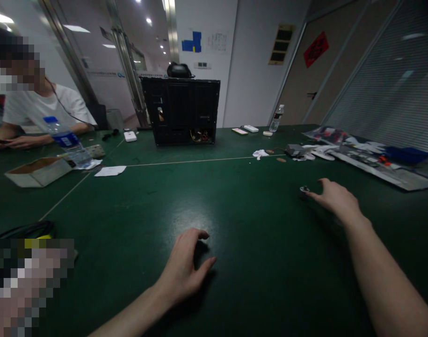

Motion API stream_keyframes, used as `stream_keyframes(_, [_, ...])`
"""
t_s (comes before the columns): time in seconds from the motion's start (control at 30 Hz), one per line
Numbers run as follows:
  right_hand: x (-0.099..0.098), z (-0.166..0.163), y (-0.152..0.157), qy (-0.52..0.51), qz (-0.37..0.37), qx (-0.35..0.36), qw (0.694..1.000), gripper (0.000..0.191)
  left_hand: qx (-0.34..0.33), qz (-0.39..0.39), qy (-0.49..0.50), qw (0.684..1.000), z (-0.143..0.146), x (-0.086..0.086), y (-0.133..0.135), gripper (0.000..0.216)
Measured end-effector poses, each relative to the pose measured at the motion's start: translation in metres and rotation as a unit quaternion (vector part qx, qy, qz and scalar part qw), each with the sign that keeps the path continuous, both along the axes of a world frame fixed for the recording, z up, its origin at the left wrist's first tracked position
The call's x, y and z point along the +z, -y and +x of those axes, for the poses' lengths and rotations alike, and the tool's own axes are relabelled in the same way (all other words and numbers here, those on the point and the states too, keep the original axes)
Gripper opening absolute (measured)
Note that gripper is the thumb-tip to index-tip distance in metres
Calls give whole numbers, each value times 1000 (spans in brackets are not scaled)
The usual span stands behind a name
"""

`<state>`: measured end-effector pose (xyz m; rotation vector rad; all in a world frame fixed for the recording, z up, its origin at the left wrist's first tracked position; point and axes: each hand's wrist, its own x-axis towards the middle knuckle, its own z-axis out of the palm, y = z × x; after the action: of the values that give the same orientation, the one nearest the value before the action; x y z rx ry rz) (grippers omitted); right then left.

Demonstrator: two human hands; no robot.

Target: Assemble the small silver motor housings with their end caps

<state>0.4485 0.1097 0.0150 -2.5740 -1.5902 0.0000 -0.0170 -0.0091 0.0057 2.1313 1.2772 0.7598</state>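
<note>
My left hand [185, 264] rests on the green table [235, 224] near the front, fingers curled loosely and apart, holding nothing. My right hand [335, 199] reaches forward on the right, its fingertips touching a small dark round part [304, 190] that lies on the table. Whether the fingers grip the part or only touch it is hard to tell. A black open computer case [182, 111] stands upright at the far middle of the table.
A person in a white shirt [41, 110] sits at the far left behind a water bottle [67, 141] and a cardboard box [38, 171]. Papers, white cloth and packaging [368, 157] lie at the right. A second bottle [276, 118] stands far back. Black cables [27, 229] lie near left.
</note>
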Motion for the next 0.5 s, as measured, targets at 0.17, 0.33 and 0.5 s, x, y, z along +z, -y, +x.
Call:
stream_keyframes(0.17, [7,6,10,-16,-91,-76,993,49,-2,2,2,1000,0,0,0,36])
stream_keyframes(0.33, [9,12,13,-16,-127,-124,984,31,-5,-4,-1,1000,0,-1,-1,36])
stream_keyframes(0.5, [9,21,19,8,-85,-124,989,16,0,0,-3,1000,1,-1,0,35])
